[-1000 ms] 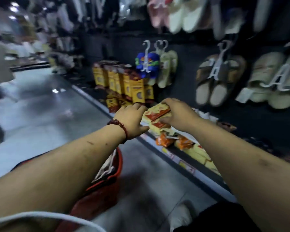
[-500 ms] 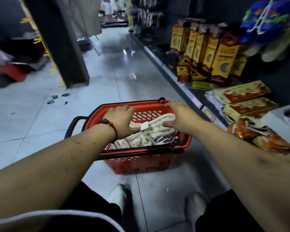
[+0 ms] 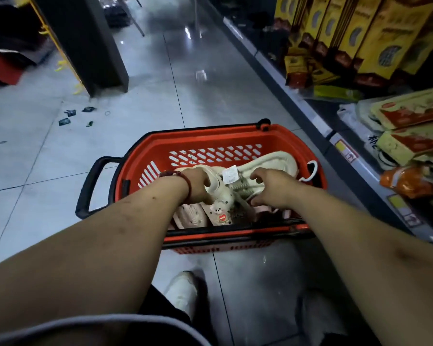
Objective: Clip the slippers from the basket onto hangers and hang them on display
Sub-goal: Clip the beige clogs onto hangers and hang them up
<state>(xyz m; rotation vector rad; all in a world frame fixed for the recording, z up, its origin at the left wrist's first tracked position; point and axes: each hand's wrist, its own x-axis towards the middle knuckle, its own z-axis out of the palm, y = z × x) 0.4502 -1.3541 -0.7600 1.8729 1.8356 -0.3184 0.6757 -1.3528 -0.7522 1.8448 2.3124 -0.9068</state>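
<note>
Red basket (image 3: 210, 132) is parked on the floor with the cream slippers (image 3: 268, 162) lying on top inside it. Left hand (image 3: 198, 187) grips one slipper's edge. Right hand (image 3: 275, 189) sits on the ribbed sole with fingers (image 3: 258, 174) half curled and thumb apart, can't tell if it's actually gripping.

Shop aisle: red shopping basket (image 3: 235, 136) on tiled floor (image 3: 35, 183), shelf (image 3: 318, 116) with price labels, stacked yellow boxed goods (image 3: 375, 38).

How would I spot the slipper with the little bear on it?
Find the red basket on the floor. Inside, just under the left hand, lies a pale slipper; only it carries a small white bear charm above a red heart.
</note>
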